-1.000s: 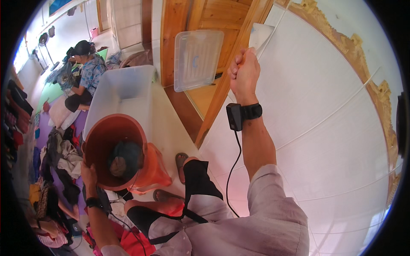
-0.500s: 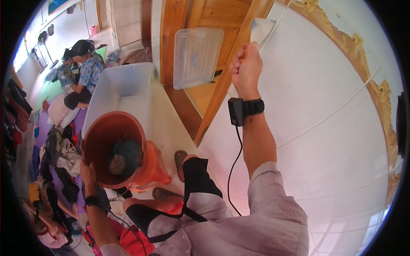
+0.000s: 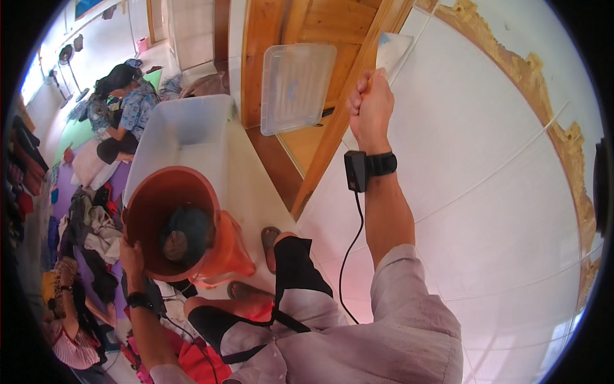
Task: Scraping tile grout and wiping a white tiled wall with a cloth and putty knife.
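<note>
My right hand (image 3: pixel 372 105) is closed round the orange handle of a scraper (image 3: pixel 394 48), raised at the upper middle. The scraper's wide pale blade lies at the white wall, close to the wooden door frame; whether it touches is unclear. At the lower left, my left hand (image 3: pixel 132 257) grips the rim of a reddish-brown bucket (image 3: pixel 146 221), which is tilted so that its inside faces me. Deep in the bucket lie a blue-green thing and a greyish-brown lump, too blurred to name. Both wrists wear black devices with cables.
Behind the bucket stands a large translucent bin (image 3: pixel 208 128); its likely lid (image 3: pixel 297 89) leans upright by the wooden door (image 3: pixel 332 25). An orange object (image 3: pixel 233 253) is below the bucket. Rough tan material (image 3: pixel 511 54) edges the wall tiles. Two people sit at left among clothes (image 3: pixel 102 224).
My right hand and the scraper have shifted slightly downward. The bucket stays nearly still in my left hand. The seated person's head has lowered, and the person at lower left has moved an arm.
</note>
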The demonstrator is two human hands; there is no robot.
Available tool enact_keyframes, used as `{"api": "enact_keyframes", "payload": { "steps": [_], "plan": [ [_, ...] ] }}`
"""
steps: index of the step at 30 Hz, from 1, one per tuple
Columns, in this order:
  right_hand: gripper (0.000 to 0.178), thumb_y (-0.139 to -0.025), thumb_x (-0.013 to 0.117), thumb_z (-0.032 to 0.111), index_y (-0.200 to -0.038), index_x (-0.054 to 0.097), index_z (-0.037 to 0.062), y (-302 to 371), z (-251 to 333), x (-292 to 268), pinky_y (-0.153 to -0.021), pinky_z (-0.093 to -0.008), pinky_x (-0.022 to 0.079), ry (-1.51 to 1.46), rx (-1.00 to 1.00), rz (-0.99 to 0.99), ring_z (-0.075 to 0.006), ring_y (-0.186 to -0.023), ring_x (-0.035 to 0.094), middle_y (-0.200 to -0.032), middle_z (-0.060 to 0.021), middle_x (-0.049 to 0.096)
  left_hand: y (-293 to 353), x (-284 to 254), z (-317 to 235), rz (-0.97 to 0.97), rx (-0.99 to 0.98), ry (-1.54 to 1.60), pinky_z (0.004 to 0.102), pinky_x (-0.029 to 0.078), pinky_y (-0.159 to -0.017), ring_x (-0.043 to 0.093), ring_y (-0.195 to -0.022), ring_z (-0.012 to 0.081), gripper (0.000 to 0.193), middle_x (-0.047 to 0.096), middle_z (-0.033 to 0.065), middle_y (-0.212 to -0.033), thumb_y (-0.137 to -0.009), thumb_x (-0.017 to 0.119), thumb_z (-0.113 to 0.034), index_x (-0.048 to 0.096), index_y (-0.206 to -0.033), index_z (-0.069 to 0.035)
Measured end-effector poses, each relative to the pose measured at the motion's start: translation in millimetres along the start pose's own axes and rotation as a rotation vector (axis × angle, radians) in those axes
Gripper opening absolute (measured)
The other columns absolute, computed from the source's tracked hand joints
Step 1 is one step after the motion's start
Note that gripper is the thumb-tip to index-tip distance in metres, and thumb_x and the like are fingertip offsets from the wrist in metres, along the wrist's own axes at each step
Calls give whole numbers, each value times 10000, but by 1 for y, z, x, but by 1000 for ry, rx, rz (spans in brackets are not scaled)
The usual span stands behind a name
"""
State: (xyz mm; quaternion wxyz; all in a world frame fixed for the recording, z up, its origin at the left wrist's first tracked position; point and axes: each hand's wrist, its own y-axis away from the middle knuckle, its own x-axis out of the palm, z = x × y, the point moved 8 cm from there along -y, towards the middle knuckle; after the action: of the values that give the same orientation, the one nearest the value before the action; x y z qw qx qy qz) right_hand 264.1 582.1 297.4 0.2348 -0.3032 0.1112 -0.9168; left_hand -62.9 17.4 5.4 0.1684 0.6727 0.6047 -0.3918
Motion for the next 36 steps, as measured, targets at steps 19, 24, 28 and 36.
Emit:
{"api": "enact_keyframes", "payload": {
  "steps": [19, 24, 28, 36],
  "plan": [
    [337, -1005, 482, 418, -941, 481, 87, -4, 4, 0, -426, -254, 278, 11, -9, 13, -89, -494, 365, -718, -6, 445, -4, 9, 13, 38, -53, -55, 448, 449, -908, 588, -1067, 422, 319, 632, 244, -1098, -870, 603, -127, 553, -1148, 20],
    [327, -1006, 479, 403, -927, 485, 85, -10, 21, 14, -421, -253, 274, 2, -44, 27, -92, -488, 363, -713, -5, 449, -1, 8, 9, 56, -70, -68, 450, 450, -906, 587, -1063, 421, 320, 630, 240, -1095, -867, 608, -111, 551, -1154, 20],
    [325, -1006, 476, 398, -931, 489, 83, -15, 24, 18, -421, -254, 270, -23, -75, 72, -94, -494, 365, -716, -6, 449, -3, 9, 13, 31, -28, 0, 456, 448, -900, 588, -1055, 419, 304, 626, 235, -1091, -866, 613, -105, 551, -1137, 16],
    [279, -1021, 448, 335, -953, 491, 68, -11, 28, 18, -460, -254, 280, -3, -37, 57, -100, -537, 363, -736, -17, 464, -6, 14, 21, 34, -59, -42, 448, 451, -899, 592, -1051, 414, 320, 630, 230, -1089, -861, 616, -107, 543, -1148, 13]
  ]
}}
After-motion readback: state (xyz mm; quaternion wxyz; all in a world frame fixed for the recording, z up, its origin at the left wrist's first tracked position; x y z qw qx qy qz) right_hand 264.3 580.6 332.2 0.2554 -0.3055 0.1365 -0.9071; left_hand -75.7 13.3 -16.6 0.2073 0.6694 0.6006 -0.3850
